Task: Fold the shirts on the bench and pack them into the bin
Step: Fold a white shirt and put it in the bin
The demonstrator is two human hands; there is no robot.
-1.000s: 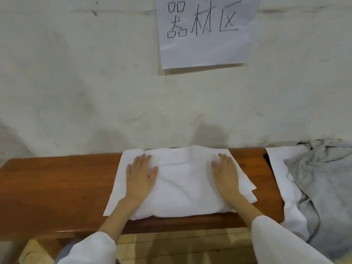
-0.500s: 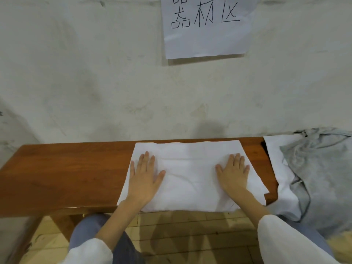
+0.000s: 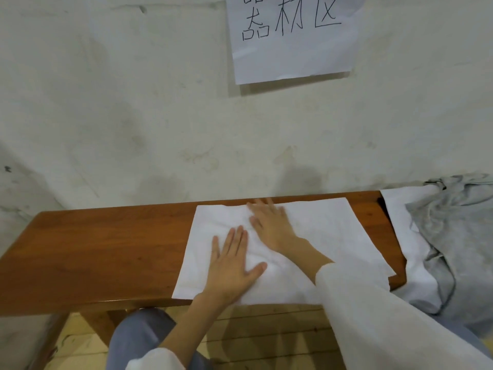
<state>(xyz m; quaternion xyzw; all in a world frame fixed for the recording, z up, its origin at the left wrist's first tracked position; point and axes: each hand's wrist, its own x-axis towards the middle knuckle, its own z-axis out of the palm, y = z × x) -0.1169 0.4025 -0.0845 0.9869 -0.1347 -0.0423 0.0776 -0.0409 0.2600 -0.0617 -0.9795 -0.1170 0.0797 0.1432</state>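
Note:
A white shirt (image 3: 325, 236), folded into a flat rectangle, lies on the brown wooden bench (image 3: 93, 252). My left hand (image 3: 232, 263) rests flat on its left part, fingers spread, palm down. My right hand (image 3: 269, 222) lies flat on the shirt just beyond and right of the left hand, reaching toward the far edge, slightly blurred. Neither hand grips any cloth. At the right end of the bench sits a crumpled grey shirt (image 3: 458, 244) on top of another white shirt (image 3: 410, 252). No bin is in view.
A stained white wall (image 3: 133, 116) rises directly behind the bench, with a paper sign (image 3: 290, 36) bearing handwritten characters. Below the bench's front edge are a wooden plank floor (image 3: 266, 335) and my knee in blue-grey trousers (image 3: 138, 337).
My right hand has slid from the shirt's right side to its middle-left, near the far edge. My left hand has stayed on the left part. The camera has tilted down slightly.

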